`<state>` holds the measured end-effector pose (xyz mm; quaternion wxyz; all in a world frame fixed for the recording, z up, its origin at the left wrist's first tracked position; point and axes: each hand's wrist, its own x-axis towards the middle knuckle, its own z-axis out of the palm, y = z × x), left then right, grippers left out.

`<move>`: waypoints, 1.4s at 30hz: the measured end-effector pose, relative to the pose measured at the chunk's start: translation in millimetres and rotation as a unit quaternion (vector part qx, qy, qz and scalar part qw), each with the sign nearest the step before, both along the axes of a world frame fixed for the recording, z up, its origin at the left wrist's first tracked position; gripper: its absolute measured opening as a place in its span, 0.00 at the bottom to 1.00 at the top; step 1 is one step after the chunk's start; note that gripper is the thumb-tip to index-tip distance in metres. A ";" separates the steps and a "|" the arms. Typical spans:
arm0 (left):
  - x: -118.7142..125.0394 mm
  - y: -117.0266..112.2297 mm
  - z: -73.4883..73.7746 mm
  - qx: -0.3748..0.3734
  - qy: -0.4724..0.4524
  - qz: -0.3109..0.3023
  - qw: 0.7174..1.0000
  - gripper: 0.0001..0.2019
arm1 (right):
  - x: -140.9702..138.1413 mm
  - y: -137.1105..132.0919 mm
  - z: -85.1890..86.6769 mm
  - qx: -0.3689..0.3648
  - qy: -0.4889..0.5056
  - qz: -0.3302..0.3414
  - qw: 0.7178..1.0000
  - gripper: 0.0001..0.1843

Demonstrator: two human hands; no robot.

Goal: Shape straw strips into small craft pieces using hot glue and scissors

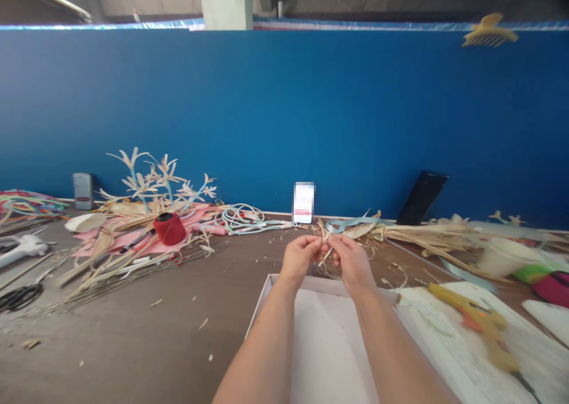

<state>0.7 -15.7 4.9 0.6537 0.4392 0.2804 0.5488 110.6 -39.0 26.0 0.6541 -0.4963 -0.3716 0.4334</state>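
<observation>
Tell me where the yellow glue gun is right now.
In the head view, the yellow glue gun lies at the lower right, on printed paper, to the right of the white box.

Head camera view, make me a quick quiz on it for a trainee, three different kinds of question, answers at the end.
1. True or false: the yellow glue gun lies inside the white tray.
2. Pick one. Between their fingertips, the left hand and right hand hold:
A) a phone
B) pale strips
C) a white cup
3. Fill in the colour: the yellow comb shows at the top edge of the ____ panel.

Key:
1. False; it lies on printed paper, outside the tray.
2. B
3. Blue
</observation>
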 end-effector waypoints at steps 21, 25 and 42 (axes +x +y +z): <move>2.2 -3.3 3.5 0.068 0.046 0.043 0.996 0.13 | 3.8 5.0 -6.8 0.025 0.007 -0.004 1.000 0.16; 2.3 -2.1 2.5 0.061 0.059 0.059 0.995 0.12 | 3.7 4.8 -7.8 0.026 -0.004 -0.004 1.000 0.16; 0.0 -2.0 3.5 0.032 0.064 0.063 0.995 0.12 | 2.4 2.0 -4.4 0.018 -0.046 -0.011 0.999 0.16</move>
